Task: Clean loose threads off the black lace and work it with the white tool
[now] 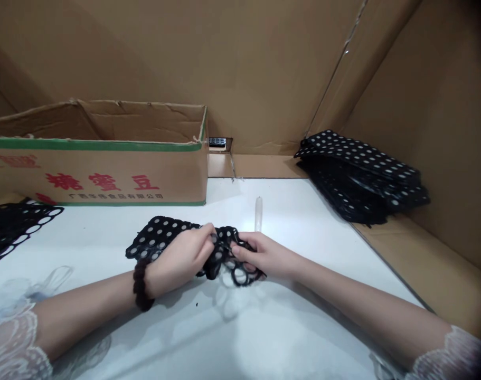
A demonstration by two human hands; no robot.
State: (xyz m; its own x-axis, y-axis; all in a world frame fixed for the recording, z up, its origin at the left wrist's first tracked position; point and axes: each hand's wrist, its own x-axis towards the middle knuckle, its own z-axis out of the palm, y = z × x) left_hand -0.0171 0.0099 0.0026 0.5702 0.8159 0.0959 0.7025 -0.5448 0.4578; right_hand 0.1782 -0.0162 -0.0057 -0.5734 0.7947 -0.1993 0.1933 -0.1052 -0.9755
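A black sheet dotted with rows of pale round spots lies just above the white table, bunched at its right end. My left hand is closed around that bunched end. Black open rings hang at the sheet's right side, pinched between the thumb and fingers of my right hand. Whether the rings are still joined to the sheet is hidden between my hands. Just behind my right hand a clear, narrow tube-like piece rests on the table.
A cardboard box with green edges and red lettering stands at the back left. Black ringed netting lies at the far left. Stacked dotted black sheets lean by the right cardboard wall. Cardboard also closes off the back.
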